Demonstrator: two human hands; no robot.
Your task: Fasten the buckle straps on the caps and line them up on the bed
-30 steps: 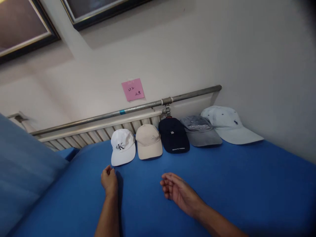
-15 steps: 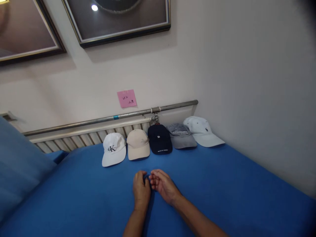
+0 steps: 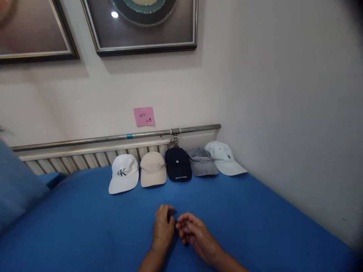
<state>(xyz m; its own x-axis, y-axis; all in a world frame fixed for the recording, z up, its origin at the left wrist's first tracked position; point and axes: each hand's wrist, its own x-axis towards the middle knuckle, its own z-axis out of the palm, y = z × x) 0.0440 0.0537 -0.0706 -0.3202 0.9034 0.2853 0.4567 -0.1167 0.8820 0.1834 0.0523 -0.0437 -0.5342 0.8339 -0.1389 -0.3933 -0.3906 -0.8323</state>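
Over the blue cloth surface [image 3: 93, 226], my left hand [image 3: 164, 226] and my right hand [image 3: 195, 235] face each other with a small gap between them. Both have loosely curled fingers that are apart, and I see nothing held in either. Beyond them several caps stand in a row, brims toward me: a white cap [image 3: 125, 172] with black "CK" letters, a beige cap [image 3: 153, 169], a navy cap [image 3: 178, 164] with small white lettering, a grey cap [image 3: 202, 161], and a pale cap [image 3: 225, 158] with a small dark logo. Neither hand touches a cap.
Behind the caps run a metal pipe [image 3: 85, 142] and a white radiator [image 3: 70, 163]. A pink note [image 3: 144, 116] sticks to the wall beneath framed pictures [image 3: 147, 49]. Light blue fabric [image 3: 17, 189] hangs at the left; a wall [image 3: 297, 132] borders the right side.
The view has tilted and shifted slightly, so the caps appear a little further left. Both hands sit lower in the picture, still apart and without any object.
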